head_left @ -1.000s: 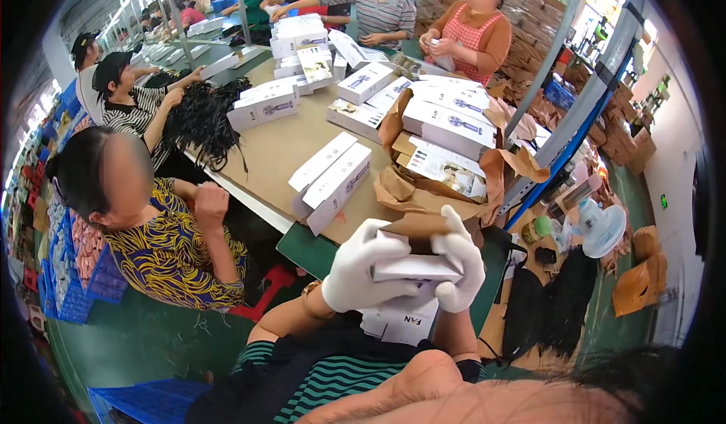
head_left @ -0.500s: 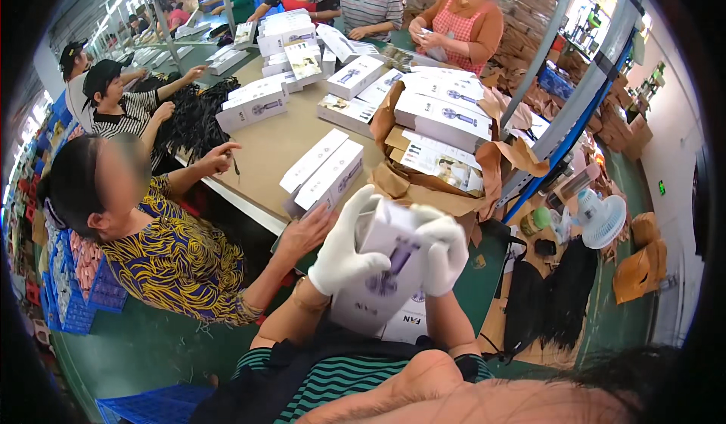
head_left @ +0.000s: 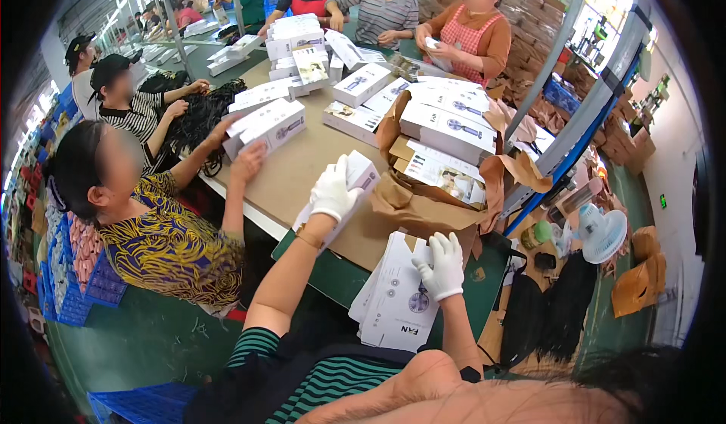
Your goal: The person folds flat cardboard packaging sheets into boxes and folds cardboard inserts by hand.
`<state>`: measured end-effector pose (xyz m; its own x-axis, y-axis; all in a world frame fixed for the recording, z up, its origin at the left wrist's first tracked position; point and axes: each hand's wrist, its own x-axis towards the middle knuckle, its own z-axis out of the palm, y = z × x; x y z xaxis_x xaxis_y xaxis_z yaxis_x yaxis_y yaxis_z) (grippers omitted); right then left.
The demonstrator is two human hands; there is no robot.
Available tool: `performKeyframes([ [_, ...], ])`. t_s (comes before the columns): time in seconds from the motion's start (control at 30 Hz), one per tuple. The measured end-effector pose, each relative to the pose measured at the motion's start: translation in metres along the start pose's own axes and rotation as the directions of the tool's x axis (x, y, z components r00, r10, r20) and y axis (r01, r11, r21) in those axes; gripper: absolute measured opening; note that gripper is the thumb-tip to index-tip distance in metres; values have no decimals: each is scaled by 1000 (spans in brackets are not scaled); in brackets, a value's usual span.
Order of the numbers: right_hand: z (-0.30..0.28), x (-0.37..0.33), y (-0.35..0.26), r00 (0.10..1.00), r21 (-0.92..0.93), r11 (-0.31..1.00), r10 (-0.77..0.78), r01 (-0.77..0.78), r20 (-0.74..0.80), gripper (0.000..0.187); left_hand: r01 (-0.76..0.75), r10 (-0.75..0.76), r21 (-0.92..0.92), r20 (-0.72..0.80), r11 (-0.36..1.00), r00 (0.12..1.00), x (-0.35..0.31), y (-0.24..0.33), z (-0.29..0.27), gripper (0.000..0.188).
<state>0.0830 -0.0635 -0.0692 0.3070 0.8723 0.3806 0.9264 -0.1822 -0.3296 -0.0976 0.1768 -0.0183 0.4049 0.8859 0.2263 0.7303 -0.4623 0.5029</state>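
Observation:
My left hand (head_left: 333, 191), in a white glove, grips the top of a white fan box (head_left: 364, 176) at the near edge of the table. The box stands beside the torn brown paper, and its lower part is partly hidden by my hand and wrist. My right hand (head_left: 442, 267), also gloved, rests on a stack of flat, unfolded fan cartons (head_left: 397, 303) close to my body. Its fingers are spread over the upper right of the top carton, which bears a dark fan picture.
Brown paper (head_left: 412, 197) wraps a pile of fan boxes (head_left: 446, 125) ahead. More white boxes (head_left: 359, 83) lie across the brown tabletop (head_left: 295, 163). A co-worker (head_left: 170, 235) at left handles two boxes (head_left: 276, 124). A metal post (head_left: 556, 53) rises at right, near a small fan (head_left: 601, 231).
The box between my hands has gone forward to the table with my left hand. My right hand has let go and dropped onto the flat cartons. The co-worker has moved two boxes leftward and away.

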Motion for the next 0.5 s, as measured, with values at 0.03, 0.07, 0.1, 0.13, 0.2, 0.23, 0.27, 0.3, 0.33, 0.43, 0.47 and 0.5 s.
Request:
performKeyframes([
  [0.03,0,-7,1,996,-53,999,14,-9,90,58,1,-1,45,-19,999,1000,7,-6,5,82],
  [0.07,5,-11,3,995,-23,1000,22,-20,96,60,3,1,93,-41,996,999,15,-14,7,82],
  [0.1,8,-13,4,995,-21,999,28,-26,96,60,4,0,135,-31,991,1000,26,-24,10,83],
  [0.13,10,-13,4,996,5,1000,25,-25,81,59,22,-17,179,-31,984,999,35,-38,16,84],
  [0.2,8,-14,-1,997,36,999,26,-29,67,58,97,-129,249,116,964,985,46,-54,16,89],
  [0.23,6,-11,-1,998,53,998,37,-40,48,56,83,-117,250,123,965,985,46,-49,17,89],
  [0.27,5,-11,0,998,71,996,46,-48,31,54,57,-80,379,46,923,996,40,-45,19,90],
  [0.3,6,-13,0,999,93,995,45,-45,6,51,43,-34,502,-27,864,999,33,-43,20,91],
  [0.33,7,-13,2,998,94,994,59,-59,6,51,-6,77,511,-118,860,990,24,-36,22,93],
  [0.43,9,-8,7,997,129,990,69,-65,-27,45,-276,291,141,-97,951,952,-38,4,32,86],
  [0.47,7,-6,7,997,131,989,68,-61,-46,42,-344,346,-113,1,932,938,-69,13,39,83],
  [0.5,8,-4,7,996,137,989,71,-64,-50,41,-359,378,-197,65,912,924,-101,20,49,81],
])
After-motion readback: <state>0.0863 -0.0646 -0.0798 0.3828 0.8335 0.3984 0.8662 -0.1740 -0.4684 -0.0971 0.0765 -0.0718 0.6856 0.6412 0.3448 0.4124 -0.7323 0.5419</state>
